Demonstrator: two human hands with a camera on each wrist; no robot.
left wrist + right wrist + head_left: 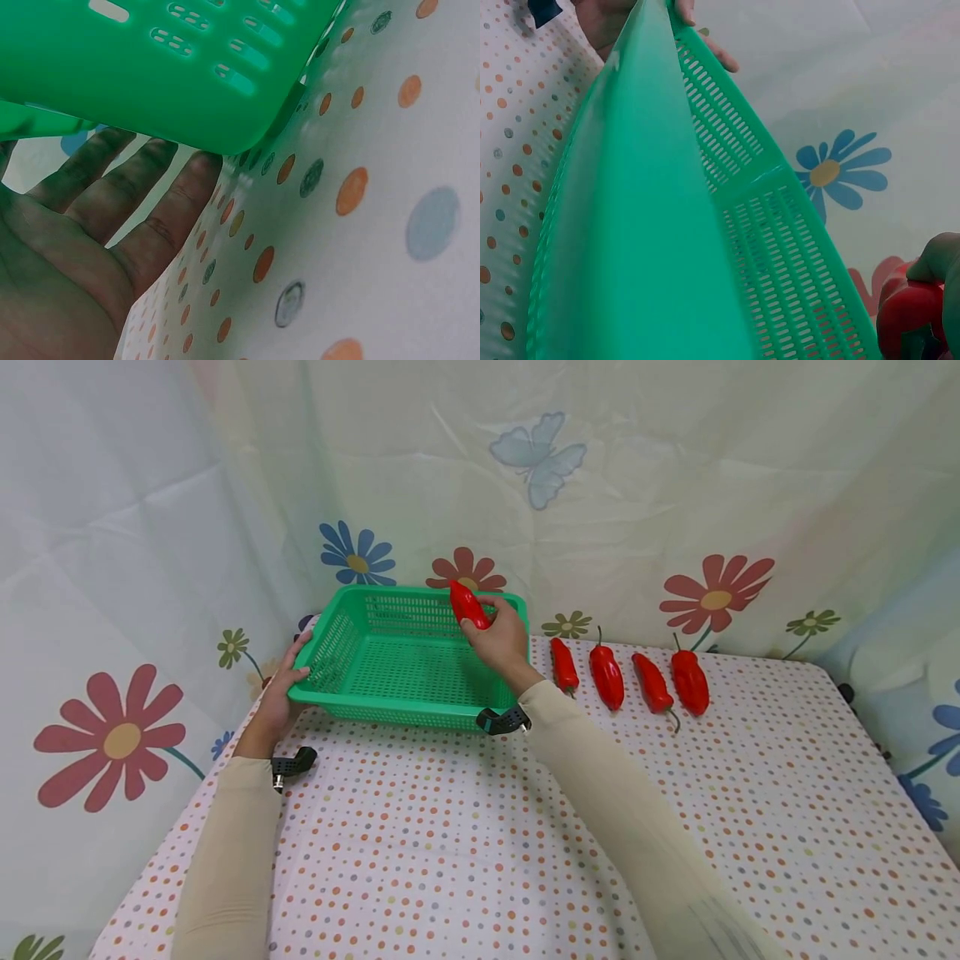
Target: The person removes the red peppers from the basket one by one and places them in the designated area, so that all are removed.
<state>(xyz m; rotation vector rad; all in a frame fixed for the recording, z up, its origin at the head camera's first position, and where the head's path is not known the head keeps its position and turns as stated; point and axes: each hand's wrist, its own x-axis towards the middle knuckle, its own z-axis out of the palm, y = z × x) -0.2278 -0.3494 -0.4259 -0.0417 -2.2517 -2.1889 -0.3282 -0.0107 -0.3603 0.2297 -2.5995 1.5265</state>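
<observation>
A glossy red pepper (467, 606) is gripped between the thumb and fingers of my right hand (501, 635), above the right part of a green plastic basket (405, 708). In the right wrist view the pepper (909, 319) shows at the lower right corner, its end by the thumb. At the basket's left end is my left hand (279, 693), with the thumb at the rim and the fingers along the outside. The left wrist view shows those fingers (169, 206) nearly straight, tips at the green wall. Inside the basket, the slotted floor shows bare.
Right of the basket, a red pepper (564, 667), a second one (606, 675), a third (652, 683) and another (690, 681) lie in a row. A dotted cloth (420, 843) covers the table. Flower-printed curtains (637, 485) hang behind and at the sides.
</observation>
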